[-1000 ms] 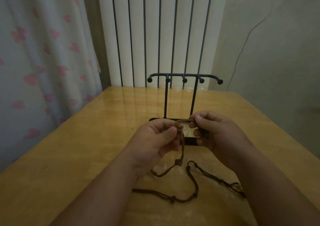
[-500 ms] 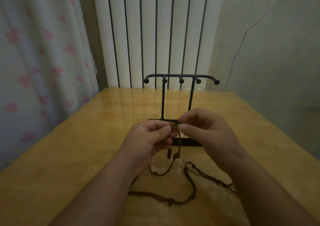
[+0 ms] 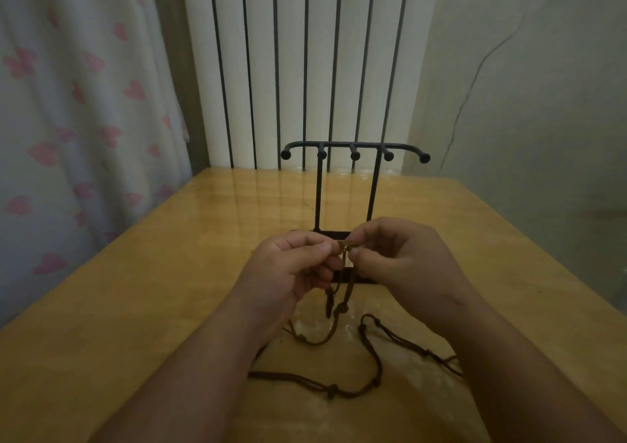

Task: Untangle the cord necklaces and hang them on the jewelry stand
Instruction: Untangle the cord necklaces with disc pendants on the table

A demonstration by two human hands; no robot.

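Note:
A black metal jewelry stand with several ball-tipped hooks rises at the middle of the wooden table, all hooks bare. In front of its base, my left hand and my right hand pinch a brown cord necklace between thumb and fingertips, the pinch points close together. Its strands hang down from my fingers to the tabletop. A darker cord necklace with small knots lies looped on the table below my hands.
A white ribbed radiator stands behind the table's far edge. A curtain with pink hearts hangs on the left. A pale wall with a thin cable is on the right.
My hands have drawn closer together, so the short cord span between them has shrunk. The dark necklace on the table has stayed put.

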